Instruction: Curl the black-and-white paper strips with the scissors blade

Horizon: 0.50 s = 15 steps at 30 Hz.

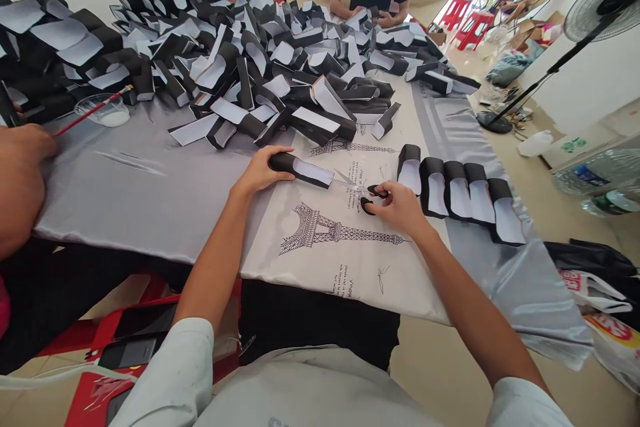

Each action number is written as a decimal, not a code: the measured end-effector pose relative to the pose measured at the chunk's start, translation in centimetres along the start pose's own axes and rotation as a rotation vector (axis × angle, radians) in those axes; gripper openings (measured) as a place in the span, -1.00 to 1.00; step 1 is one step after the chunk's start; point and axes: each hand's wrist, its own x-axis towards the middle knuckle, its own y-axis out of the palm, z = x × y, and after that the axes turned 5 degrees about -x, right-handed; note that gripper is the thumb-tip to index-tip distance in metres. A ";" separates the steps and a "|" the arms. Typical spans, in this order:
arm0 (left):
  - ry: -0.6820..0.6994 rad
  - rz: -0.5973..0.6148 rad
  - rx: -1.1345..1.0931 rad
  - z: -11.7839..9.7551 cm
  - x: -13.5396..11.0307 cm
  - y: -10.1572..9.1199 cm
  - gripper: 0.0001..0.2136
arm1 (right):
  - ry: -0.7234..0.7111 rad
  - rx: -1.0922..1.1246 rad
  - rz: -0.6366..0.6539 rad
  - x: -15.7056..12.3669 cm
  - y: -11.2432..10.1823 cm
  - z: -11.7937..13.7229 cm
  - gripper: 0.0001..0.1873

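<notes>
My left hand (263,170) grips the closed end of a black paper box (303,170) with a white inner face, held above the tablecloth. My right hand (403,207) has its fingers in the black handles of a pair of scissors (357,188). The blades point left at the box's open end and look parted; whether they touch the paper I cannot tell. Beside my right hand, several similar black-and-white boxes (457,188) stand in a row. Under both hands lies a cream cloth (320,267) printed with Eiffel Towers.
A large heap of black-and-white paper boxes (280,80) covers the table's far side. At left, a co-worker's hand (25,173) is near a clear bowl (107,112) with a red brush (95,110). Two people sit across. A standing fan (607,7) is at right.
</notes>
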 end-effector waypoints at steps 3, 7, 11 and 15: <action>0.006 0.005 -0.026 0.1 0.0 0.0 -0.20 | -0.027 0.007 0.042 0.0 0.2 0.1 -0.71; -0.021 0.004 -0.013 -0.1 0.0 0.0 -0.17 | -0.043 0.020 0.065 -0.1 0.2 0.3 -0.73; -0.036 0.002 -0.025 -0.2 0.1 0.1 -0.18 | 0.008 0.079 0.065 -0.2 0.2 0.4 -0.65; 0.001 0.009 -0.006 0.1 0.1 0.2 -0.23 | 0.024 0.065 0.086 -0.1 0.1 0.7 -0.70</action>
